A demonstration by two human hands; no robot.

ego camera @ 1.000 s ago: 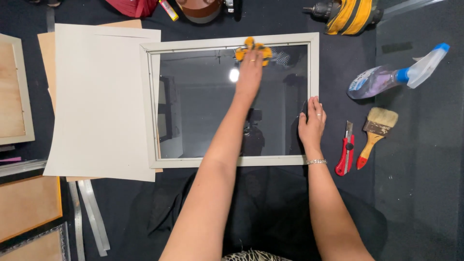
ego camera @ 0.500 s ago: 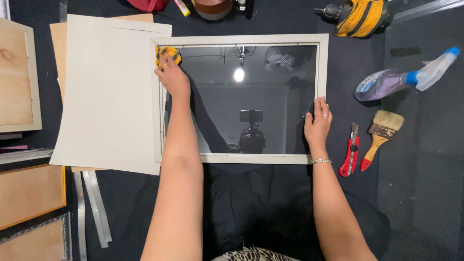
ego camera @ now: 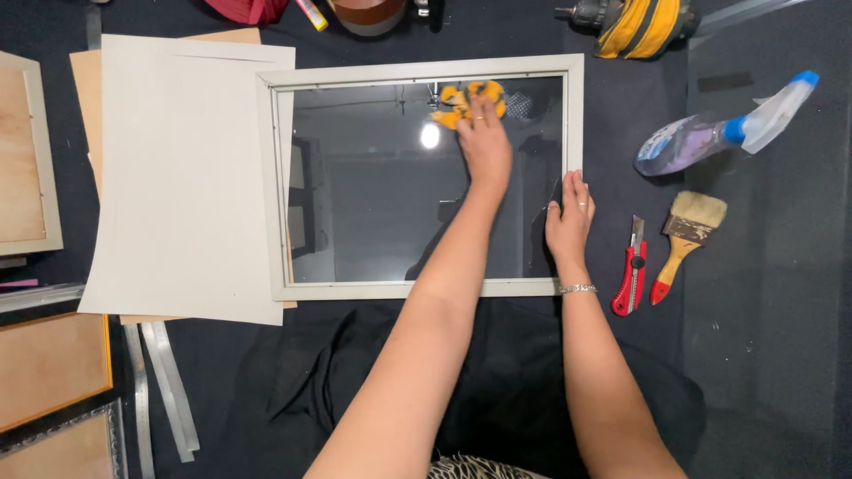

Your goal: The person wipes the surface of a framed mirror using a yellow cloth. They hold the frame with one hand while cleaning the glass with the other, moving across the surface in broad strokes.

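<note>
Arms are stretched out over a dark cloth-covered table (ego camera: 763, 355). Nearest, the right hand (ego camera: 569, 217) is laid flat with its fingers spread a little, and it is pressed on the right edge of a pale picture frame (ego camera: 424, 289). Nothing is held in it. A thin bracelet (ego camera: 578, 288) is worn on that wrist. Just to the right of this hand, a red box cutter (ego camera: 631, 269) and a paintbrush with a wooden handle (ego camera: 685, 239) are lying side by side on the table.

Farther off, the left hand (ego camera: 485, 142) is pressed down on a yellow cloth (ego camera: 463, 100), which is held flat against the glass (ego camera: 373, 195) near the top edge of the frame. A ceiling light is mirrored in the glass beside it.

A big grey board (ego camera: 182, 177) is tucked under the frame's left side. Farther right, a spray bottle (ego camera: 723, 133) is lying on its side, and a yellow drill (ego camera: 635, 22) is seen at the far edge.
</note>
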